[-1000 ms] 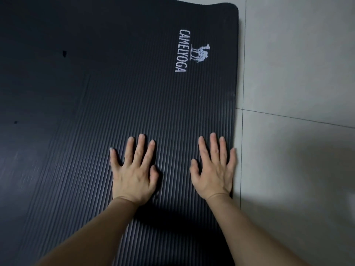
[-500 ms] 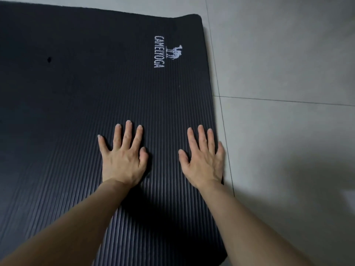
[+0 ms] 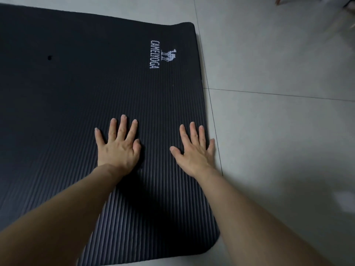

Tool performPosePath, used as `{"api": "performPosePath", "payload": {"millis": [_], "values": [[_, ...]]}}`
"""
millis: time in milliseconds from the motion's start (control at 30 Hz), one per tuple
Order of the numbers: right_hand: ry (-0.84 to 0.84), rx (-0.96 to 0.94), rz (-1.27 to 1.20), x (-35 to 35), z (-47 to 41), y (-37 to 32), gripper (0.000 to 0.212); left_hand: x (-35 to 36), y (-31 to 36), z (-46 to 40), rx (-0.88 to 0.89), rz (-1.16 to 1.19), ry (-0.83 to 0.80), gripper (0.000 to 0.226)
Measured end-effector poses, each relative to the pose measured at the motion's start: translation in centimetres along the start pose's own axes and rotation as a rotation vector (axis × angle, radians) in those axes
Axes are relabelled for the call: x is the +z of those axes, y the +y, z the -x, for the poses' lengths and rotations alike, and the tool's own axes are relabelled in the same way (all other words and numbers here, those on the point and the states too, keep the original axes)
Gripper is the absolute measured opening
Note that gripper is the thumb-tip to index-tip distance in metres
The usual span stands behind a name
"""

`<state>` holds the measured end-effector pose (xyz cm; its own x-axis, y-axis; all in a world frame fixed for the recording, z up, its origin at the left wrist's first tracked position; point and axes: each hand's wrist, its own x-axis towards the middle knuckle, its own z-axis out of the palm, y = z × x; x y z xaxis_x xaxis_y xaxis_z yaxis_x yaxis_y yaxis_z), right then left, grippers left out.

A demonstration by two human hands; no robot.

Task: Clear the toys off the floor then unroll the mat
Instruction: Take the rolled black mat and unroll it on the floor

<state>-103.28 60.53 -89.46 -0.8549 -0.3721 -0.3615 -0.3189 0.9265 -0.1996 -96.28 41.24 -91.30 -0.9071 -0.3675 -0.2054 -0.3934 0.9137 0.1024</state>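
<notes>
A black ribbed yoga mat lies flat on the floor, with a white CAMELYOGA logo near its far right corner. My left hand presses flat on the mat with fingers spread. My right hand also lies flat with straight fingers, close to the mat's right edge, its little finger at the edge. Both rounded right-hand corners of the mat show. No toys are in view.
Light grey floor tiles spread to the right of the mat and beyond it. Wooden furniture legs show at the top right corner. A small dark mark sits on the mat's left part.
The camera has pulled back, so more of the mat's far edge and near corner now show. Both hands stay flat on the mat in the same pose.
</notes>
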Motion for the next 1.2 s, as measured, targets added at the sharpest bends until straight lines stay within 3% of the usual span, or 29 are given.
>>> {"api": "performPosePath", "payload": {"millis": [167,400,567,867,967,1200], "values": [[-0.099,-0.046,-0.214,-1.8,6.5,1.2,0.067,-3.3,-1.6,1.2,0.022,0.127,-0.336,0.058],[-0.178,0.229,-0.31,-13.1,20.7,2.6,0.059,-15.0,-2.2,15.7,0.005,0.192,-0.457,0.062],[-0.233,0.24,-0.347,-24.6,28.7,-1.6,0.054,-28.9,-1.3,22.7,-0.058,0.219,-0.451,0.059],[-0.173,0.146,-0.441,-45.9,41.2,-9.7,0.054,-54.5,-0.7,31.1,-0.115,0.341,-0.277,0.057],[-0.145,0.115,-0.474,-51.5,43.6,-11.2,0.054,-60.6,-0.3,33.4,-0.122,0.399,-0.23,0.056],[-0.072,0.027,-0.447,-58.7,47.9,-12.3,0.053,-67.6,-1.7,39.3,-0.185,0.487,-0.145,0.055]]}}
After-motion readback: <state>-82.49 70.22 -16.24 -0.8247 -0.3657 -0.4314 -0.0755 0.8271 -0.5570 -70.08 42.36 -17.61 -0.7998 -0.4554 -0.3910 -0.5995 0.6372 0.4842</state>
